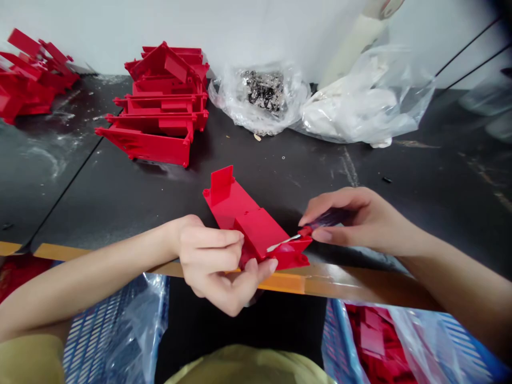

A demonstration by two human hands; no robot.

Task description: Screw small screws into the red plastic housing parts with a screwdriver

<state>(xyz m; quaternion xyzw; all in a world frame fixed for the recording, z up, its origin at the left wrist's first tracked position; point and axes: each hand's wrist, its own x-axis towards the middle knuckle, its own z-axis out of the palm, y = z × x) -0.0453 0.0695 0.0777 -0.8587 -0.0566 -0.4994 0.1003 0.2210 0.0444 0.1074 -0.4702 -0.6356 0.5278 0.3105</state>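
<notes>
My left hand (pixel 218 261) grips the near end of a red plastic housing part (pixel 248 221), holding it tilted above the table's front edge. My right hand (pixel 354 218) is closed round a small screwdriver (pixel 304 232) with a red and dark handle. Its metal tip points left into the near end of the red part, close to my left fingers. Whether the tip touches a screw is hidden.
A stack of the same red parts (pixel 160 106) sits at the back left, and more red parts (pixel 28 74) lie far left. A clear bag of small metal screws (pixel 264 93) and a bag of white pieces (pixel 360 112) lie at the back. Blue baskets (pixel 400 341) stand below the dark table (pixel 320 170).
</notes>
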